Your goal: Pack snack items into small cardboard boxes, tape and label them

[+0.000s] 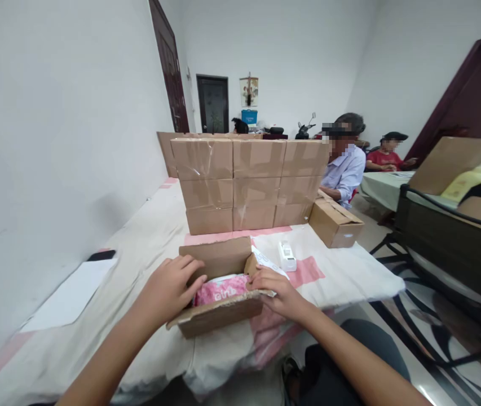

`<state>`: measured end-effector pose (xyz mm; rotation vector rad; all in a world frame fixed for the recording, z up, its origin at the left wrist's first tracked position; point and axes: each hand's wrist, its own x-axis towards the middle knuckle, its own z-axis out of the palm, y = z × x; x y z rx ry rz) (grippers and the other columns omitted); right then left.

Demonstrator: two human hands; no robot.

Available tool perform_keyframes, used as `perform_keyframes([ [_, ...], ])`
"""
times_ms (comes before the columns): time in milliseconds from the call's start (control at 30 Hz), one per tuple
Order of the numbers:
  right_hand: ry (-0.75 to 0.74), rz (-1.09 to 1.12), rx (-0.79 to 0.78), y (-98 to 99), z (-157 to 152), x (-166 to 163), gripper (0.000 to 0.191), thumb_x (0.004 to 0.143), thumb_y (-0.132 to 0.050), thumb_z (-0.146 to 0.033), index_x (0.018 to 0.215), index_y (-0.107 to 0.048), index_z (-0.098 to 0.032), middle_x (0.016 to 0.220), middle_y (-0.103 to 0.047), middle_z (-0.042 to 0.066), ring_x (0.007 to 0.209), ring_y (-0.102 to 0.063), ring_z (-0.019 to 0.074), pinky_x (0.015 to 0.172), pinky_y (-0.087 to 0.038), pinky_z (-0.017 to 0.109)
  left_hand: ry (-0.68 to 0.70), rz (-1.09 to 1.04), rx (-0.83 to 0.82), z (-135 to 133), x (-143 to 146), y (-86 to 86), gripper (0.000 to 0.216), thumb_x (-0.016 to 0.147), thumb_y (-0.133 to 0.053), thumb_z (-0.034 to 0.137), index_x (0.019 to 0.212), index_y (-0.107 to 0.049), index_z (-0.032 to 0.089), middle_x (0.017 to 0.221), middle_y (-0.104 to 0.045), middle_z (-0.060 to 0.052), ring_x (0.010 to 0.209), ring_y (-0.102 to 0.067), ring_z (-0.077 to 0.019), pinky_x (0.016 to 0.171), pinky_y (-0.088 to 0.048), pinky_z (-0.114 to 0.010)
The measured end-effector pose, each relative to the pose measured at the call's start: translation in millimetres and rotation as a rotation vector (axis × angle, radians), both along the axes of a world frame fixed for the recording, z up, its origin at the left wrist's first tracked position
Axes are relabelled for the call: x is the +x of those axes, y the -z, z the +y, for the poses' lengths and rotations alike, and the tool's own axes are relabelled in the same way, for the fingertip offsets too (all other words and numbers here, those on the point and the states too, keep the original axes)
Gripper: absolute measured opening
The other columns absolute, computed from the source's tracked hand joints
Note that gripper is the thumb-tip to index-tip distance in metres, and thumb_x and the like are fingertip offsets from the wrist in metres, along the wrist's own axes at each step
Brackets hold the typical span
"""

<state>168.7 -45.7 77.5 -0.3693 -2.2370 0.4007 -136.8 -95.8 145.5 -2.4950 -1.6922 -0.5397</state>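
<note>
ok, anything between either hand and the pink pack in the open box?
Nothing visible from above: the box is open and the pink pack shows inside. The left hand and right hand are at its two ends; the raised far flap stands beyond the pack, not over it.

The pink package [222,290] seemingly reads "ein", its other print unclear.

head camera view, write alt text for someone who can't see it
A person's left hand and right hand touch an open cardboard box holding a pink package. Behind it, taped cartons stand stacked three high on a cloth-covered table.
</note>
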Motion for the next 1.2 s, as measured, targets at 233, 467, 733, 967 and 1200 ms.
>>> perform_keyframes([
  [233, 0.281, 0.179, -0.042, 5.1, -1.8, -14.0, 0.028, 0.087, -0.072, -0.026, 0.113, -0.063, -0.024, 0.113, -0.058, 0.010, 0.108, -0.061, 0.0220, 0.094, -0.054, 0.038, 0.113, -0.528, -0.141, -3.6, -35.0, 12.9, 0.049, 0.104, -0.026, 0.052, 0.117, -0.067, 0.029, 0.131, -0.066, -0.004, 0.127, -0.058, -0.0252, 0.113, -0.044, -0.045],
  [467, 0.209, 0.245, -0.295, 10.7, 5.4, -39.4, 0.033, 0.089, -0.057, -0.029, 0.121, -0.057, -0.022, 0.133, -0.053, 0.013, 0.130, -0.051, 0.0271, 0.113, -0.040, 0.049, 0.361, -0.605, -0.230, -9.8, -35.1, 18.8, 0.059, 0.098, -0.033, 0.068, 0.140, -0.054, 0.032, 0.155, -0.045, -0.007, 0.146, -0.039, -0.0302, 0.123, -0.036, -0.049],
  [733, 0.003, 0.319, -0.237, -8.0, -3.4, -35.5, 0.006, 0.091, -0.055, -0.027, 0.096, -0.055, -0.024, 0.093, -0.065, 0.006, 0.104, -0.064, 0.0246, 0.094, -0.052, 0.045, 0.286, -0.695, -0.042, -7.8, -35.5, 31.8, 0.055, 0.102, -0.026, 0.062, 0.124, -0.064, 0.028, 0.132, -0.065, -0.008, 0.128, -0.056, -0.0264, 0.117, -0.040, -0.048],
  [967, 0.317, 0.222, -0.069, -7.0, -16.3, -30.0, 0.043, 0.087, -0.065, -0.029, 0.128, -0.050, -0.028, 0.132, -0.053, 0.012, 0.130, -0.050, 0.0284, 0.110, -0.042, 0.054, 0.375, -0.783, -0.323, -19.6, -24.8, 27.7, 0.054, 0.101, -0.029, 0.063, 0.134, -0.057, 0.032, 0.164, -0.033, -0.006, 0.150, -0.039, -0.0287, 0.115, -0.049, -0.046],
  [1200, 0.312, 0.181, -0.756, 19.5, 18.2, -27.4, 0.079, 0.082, -0.072, -0.055, 0.146, -0.037, -0.027, 0.154, -0.041, 0.014, 0.139, -0.047, 0.0281, 0.109, -0.048, 0.046, -0.124, -0.395, 0.067, 3.2, -30.0, 43.1, 0.057, 0.087, -0.050, 0.031, 0.143, -0.044, 0.023, 0.161, -0.036, -0.012, 0.153, -0.027, -0.0377, 0.123, -0.030, -0.063],
])
